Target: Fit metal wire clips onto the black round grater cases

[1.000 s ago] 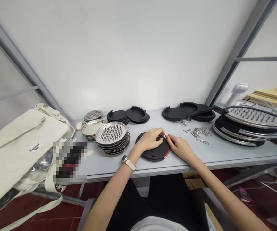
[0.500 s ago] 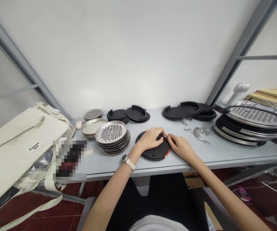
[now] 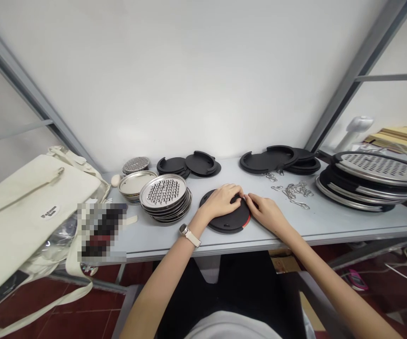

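A black round plate (image 3: 231,220) lies flat near the table's front edge, with a red strip (image 3: 246,222) along its right rim. My left hand (image 3: 223,201) rests over the plate, its thumb and fingers curled together at the far right rim. My right hand (image 3: 266,213) is beside that same rim, thumb and forefinger pinched close to the left fingertips. A tiny pale bit shows between the two hands, too small to make out. Left of the plate stands a stack of round metal grater discs (image 3: 164,192).
Plain metal discs (image 3: 136,182) and black round holders (image 3: 200,164) stand behind. Several metal clips (image 3: 298,189) lie to the right. Large grater plates (image 3: 380,167) are stacked at far right, black trays (image 3: 269,159) at the back. A cream bag (image 3: 30,202) occupies the left.
The view has tilted slightly. Both hands stay at the plate's right rim in nearly the same pose, and the plate lies where it was.
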`<state>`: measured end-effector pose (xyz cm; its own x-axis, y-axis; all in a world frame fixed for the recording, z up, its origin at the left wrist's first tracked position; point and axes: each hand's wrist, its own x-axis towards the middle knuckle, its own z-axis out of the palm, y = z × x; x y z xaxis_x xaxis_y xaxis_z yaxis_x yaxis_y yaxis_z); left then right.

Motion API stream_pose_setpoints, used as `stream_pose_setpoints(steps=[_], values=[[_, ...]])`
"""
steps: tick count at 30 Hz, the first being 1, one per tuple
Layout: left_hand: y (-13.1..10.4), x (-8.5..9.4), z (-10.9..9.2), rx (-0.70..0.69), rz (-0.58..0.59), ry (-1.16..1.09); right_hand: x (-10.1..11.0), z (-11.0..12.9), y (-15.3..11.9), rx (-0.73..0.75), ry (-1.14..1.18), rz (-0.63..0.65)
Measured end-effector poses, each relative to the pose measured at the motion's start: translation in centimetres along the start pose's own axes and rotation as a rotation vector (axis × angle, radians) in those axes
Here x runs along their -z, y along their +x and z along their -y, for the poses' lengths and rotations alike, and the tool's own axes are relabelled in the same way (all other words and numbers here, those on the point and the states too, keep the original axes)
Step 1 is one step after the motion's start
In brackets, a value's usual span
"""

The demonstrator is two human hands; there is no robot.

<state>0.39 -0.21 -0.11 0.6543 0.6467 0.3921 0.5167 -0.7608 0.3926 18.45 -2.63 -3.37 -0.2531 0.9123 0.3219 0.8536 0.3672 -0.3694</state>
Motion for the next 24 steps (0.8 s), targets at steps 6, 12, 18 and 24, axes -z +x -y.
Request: stream_pose_setpoints(steps=[6, 12, 18, 24], values=[[-0.01, -0.03, 0.02, -0.004, 0.002, 0.008, -0.09, -0.10, 0.00, -0.005, -0.009, 0.006], [0.00, -0.07, 0.03, -0.001, 0.003, 0.017, -0.11, -0.14, 0.05, -0.006, -0.013, 0.017], [0.03, -0.21, 0.18, -0.016, -0.011, 0.025, -0.08, -0.22, -0.05, -0.002, -0.009, 0.015], [0.02, -0.13, 0.05, -0.013, -0.005, 0.039, -0.07, -0.04, -0.03, -0.002, -0.009, 0.007]])
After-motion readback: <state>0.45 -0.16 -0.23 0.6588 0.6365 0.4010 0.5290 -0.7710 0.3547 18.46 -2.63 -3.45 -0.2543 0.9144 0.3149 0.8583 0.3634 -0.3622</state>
